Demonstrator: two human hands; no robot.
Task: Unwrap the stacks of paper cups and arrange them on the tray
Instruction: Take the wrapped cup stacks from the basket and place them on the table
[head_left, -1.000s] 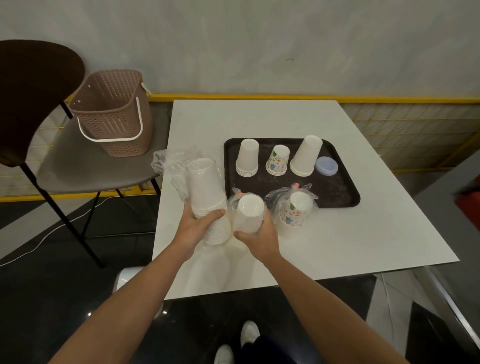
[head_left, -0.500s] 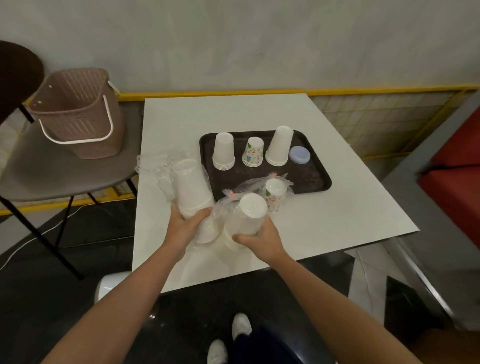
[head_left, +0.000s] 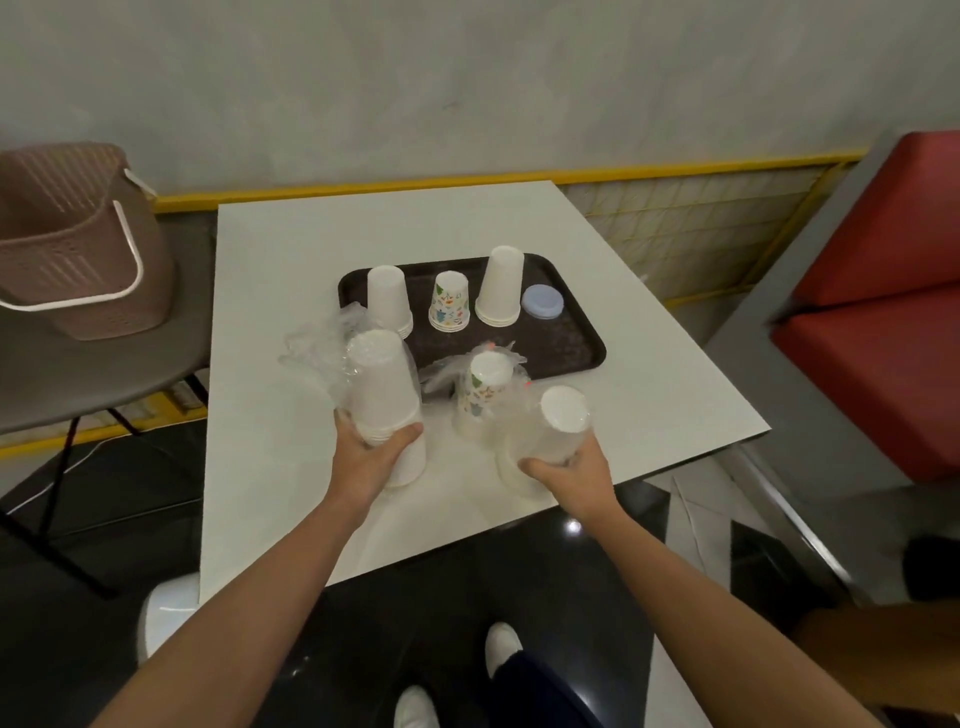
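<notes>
Gripped low by the left hand (head_left: 374, 460), a tall wrapped stack of white cups (head_left: 382, 389) is held upright at the near side of the white table (head_left: 291, 270). A shorter wrapped stack (head_left: 558, 423) is clasped, tilted, in the right hand (head_left: 569, 475), just beside a wrapped patterned stack (head_left: 483, 389). Three unwrapped stacks (head_left: 387, 301) are seen on the dark tray (head_left: 566, 348) beyond. Light, crushable cups under slippery film are judged best held low, around the rims.
</notes>
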